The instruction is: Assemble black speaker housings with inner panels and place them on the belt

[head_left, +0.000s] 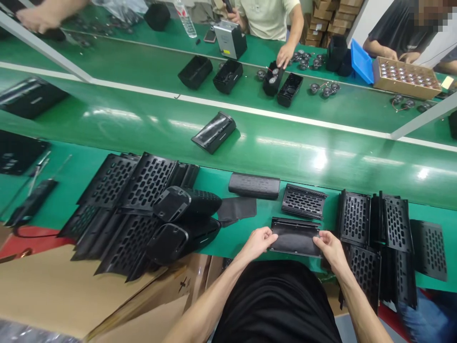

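Between my two hands lies a black rectangular panel (pixel 297 237) with a smooth dark face, at the table's near edge. My left hand (pixel 259 242) pinches its left end between thumb and fingers. At the opposite end, my right hand (pixel 330 245) grips the panel's right edge the same way. Just beyond it sits a black slotted grille (pixel 304 201). A closed black oblong grille piece (pixel 254 185) is to the left of that, and a thin dark sheet of cloth or mesh (pixel 237 211) lies flat nearer to my left hand.
Stacked slotted grilles stand left (pixel 148 181) and right (pixel 357 216). Two black speaker-like housings (pixel 187 202) lean beside the left stack. A black housing (pixel 215 132) rests on the green conveyor belt (pixel 153 131). Across it, a person's hand (pixel 285 55) touches a black case.
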The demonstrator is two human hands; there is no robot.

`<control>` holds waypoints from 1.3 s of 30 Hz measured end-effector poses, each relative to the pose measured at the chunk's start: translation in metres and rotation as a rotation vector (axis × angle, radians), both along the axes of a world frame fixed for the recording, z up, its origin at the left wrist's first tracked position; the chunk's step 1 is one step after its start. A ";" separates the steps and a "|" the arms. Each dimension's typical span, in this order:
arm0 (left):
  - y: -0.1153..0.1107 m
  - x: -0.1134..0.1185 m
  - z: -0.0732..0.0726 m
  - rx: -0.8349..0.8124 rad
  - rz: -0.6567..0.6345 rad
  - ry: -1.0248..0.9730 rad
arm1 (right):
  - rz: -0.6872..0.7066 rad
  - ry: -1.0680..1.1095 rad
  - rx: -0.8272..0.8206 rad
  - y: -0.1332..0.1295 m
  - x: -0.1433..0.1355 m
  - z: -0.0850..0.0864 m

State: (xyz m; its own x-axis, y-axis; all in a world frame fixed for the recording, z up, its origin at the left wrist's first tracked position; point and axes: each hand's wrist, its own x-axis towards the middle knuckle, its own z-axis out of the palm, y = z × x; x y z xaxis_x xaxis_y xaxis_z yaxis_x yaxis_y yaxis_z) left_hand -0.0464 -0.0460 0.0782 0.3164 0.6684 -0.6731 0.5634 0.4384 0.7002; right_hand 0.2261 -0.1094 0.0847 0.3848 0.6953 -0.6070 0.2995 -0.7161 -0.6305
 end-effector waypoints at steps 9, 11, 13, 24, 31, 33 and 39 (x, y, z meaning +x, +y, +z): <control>-0.002 -0.013 0.054 0.141 0.146 -0.200 | -0.174 0.451 0.227 0.004 -0.011 0.080; -0.001 -0.014 0.070 0.179 0.192 -0.239 | -0.157 0.434 0.261 0.004 -0.008 0.091; 0.000 -0.016 0.085 0.206 0.225 -0.278 | -0.148 0.405 0.292 0.003 -0.003 0.099; -0.001 -0.028 0.137 0.211 0.243 -0.404 | -0.204 0.366 0.278 -0.002 0.001 0.126; 0.012 -0.016 0.098 0.063 0.338 -0.413 | -0.189 0.529 0.274 0.013 -0.014 0.105; 0.012 -0.014 0.089 0.057 0.355 -0.412 | -0.191 0.565 0.267 0.016 -0.018 0.104; 0.012 -0.013 0.087 0.044 0.382 -0.412 | -0.215 0.576 0.295 0.020 -0.024 0.099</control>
